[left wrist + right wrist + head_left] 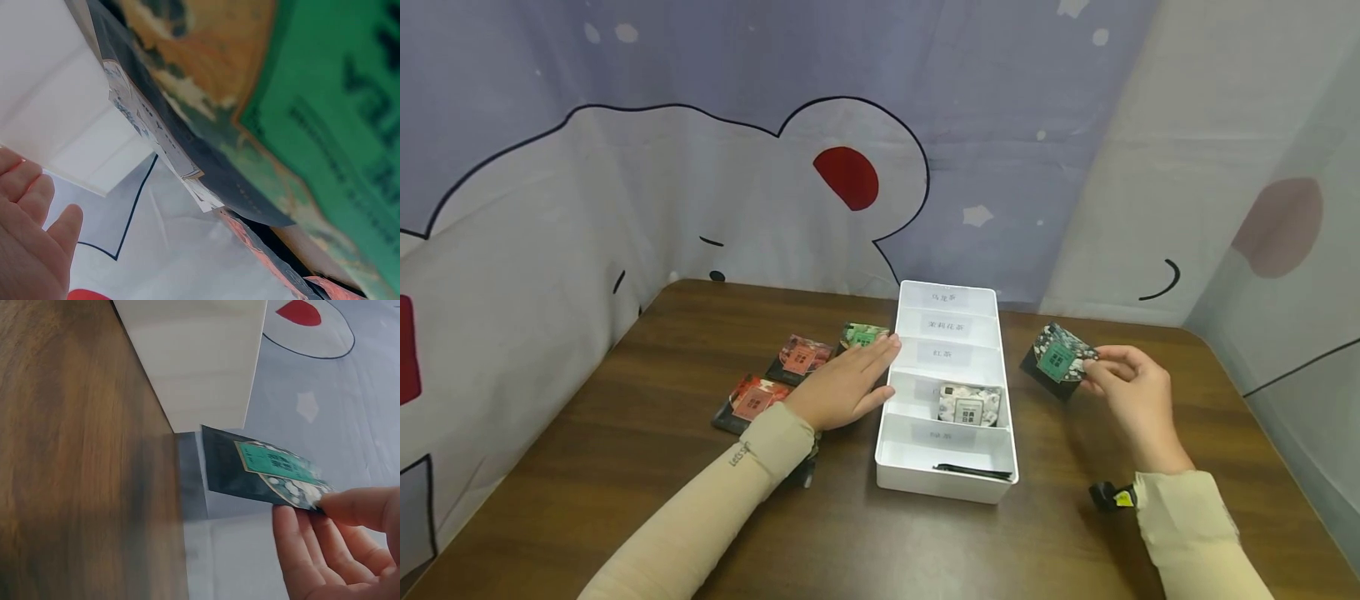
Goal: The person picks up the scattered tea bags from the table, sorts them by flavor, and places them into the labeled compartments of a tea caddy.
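Note:
My right hand (pixel 1131 400) pinches a dark tea sachet (pixel 1054 360) with a teal label by one corner, raised to the right of a white divided box (pixel 936 483). In the right wrist view thumb and fingers grip the sachet's edge. My left hand (pixel 847 382) lies with fingers straight at the box's left side, fingertips at its rim. A pale tea sachet (pixel 970 406) leans in the second compartment from the front. The front compartment holds a dark sachet (pixel 973 472), seen nearly edge-on. Paper labels mark the compartments.
Left of the box lie red-labelled sachets (pixel 801 357) and a green-labelled sachet (pixel 863 334); others are partly hidden under my left arm. A green sachet (pixel 337 125) looms close in the left wrist view. A patterned curtain (pixel 737 192) stands behind the wooden table (pixel 647 400).

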`<act>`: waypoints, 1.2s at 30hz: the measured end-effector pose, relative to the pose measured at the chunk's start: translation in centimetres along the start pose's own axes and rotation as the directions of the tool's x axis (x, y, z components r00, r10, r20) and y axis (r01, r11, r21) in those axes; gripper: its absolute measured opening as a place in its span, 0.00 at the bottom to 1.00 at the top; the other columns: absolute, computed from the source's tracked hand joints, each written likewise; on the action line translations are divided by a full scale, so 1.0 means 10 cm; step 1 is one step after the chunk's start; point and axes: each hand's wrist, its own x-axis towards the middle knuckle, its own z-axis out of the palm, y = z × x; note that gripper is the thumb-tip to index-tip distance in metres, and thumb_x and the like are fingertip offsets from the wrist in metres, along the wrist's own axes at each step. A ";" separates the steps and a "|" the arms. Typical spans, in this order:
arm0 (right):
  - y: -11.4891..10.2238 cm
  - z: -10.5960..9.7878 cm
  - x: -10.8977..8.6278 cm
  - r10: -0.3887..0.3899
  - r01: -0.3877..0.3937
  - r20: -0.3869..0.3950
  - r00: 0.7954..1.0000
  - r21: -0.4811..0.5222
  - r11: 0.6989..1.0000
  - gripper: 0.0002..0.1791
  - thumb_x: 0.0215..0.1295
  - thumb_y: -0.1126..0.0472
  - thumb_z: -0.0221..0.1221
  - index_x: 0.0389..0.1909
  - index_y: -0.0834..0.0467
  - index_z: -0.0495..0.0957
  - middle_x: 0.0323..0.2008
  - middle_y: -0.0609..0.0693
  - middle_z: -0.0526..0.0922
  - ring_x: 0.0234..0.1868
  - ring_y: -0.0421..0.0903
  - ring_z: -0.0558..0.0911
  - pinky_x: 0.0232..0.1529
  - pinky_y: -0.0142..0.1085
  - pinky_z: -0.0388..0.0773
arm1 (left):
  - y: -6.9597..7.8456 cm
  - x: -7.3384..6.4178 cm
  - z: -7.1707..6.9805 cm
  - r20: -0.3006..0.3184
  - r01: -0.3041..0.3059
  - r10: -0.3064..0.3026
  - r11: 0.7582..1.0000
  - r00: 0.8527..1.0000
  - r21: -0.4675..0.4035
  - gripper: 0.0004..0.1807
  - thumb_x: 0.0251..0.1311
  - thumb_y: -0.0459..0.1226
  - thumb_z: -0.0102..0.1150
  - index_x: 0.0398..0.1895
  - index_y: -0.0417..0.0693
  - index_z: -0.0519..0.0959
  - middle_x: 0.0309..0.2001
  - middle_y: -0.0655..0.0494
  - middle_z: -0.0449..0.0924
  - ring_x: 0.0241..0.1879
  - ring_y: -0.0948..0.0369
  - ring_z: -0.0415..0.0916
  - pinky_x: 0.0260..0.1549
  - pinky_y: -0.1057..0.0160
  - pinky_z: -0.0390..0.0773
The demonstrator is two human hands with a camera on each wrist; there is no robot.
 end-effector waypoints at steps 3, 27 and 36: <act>-0.01 0.05 0.03 -0.019 0.022 -0.047 0.999 0.052 0.998 0.09 0.67 0.69 0.63 0.46 0.63 0.77 0.30 0.41 0.87 0.30 0.35 0.86 0.34 0.27 0.84 | 0.00 0.00 0.00 -0.001 0.000 0.000 1.000 1.000 -0.003 0.37 0.78 0.51 0.44 0.80 0.39 0.53 0.79 0.46 0.52 0.78 0.50 0.52 0.74 0.46 0.57; -0.26 0.54 0.24 -0.418 0.412 0.007 0.908 0.153 0.898 0.07 0.68 0.76 0.58 0.44 0.68 0.77 0.35 0.49 0.84 0.35 0.39 0.86 0.40 0.27 0.84 | 0.01 0.00 -0.02 0.012 0.007 -0.008 1.000 1.000 0.028 0.37 0.77 0.52 0.43 0.80 0.40 0.53 0.79 0.47 0.52 0.78 0.50 0.51 0.75 0.47 0.55; -0.25 0.72 0.33 -0.405 0.393 0.061 0.912 0.154 0.907 0.11 0.67 0.78 0.57 0.47 0.79 0.71 0.36 0.51 0.81 0.35 0.38 0.85 0.41 0.29 0.85 | 0.01 0.01 -0.02 0.017 0.007 -0.008 0.999 1.000 0.045 0.37 0.78 0.52 0.43 0.80 0.39 0.54 0.79 0.46 0.53 0.78 0.50 0.52 0.75 0.47 0.54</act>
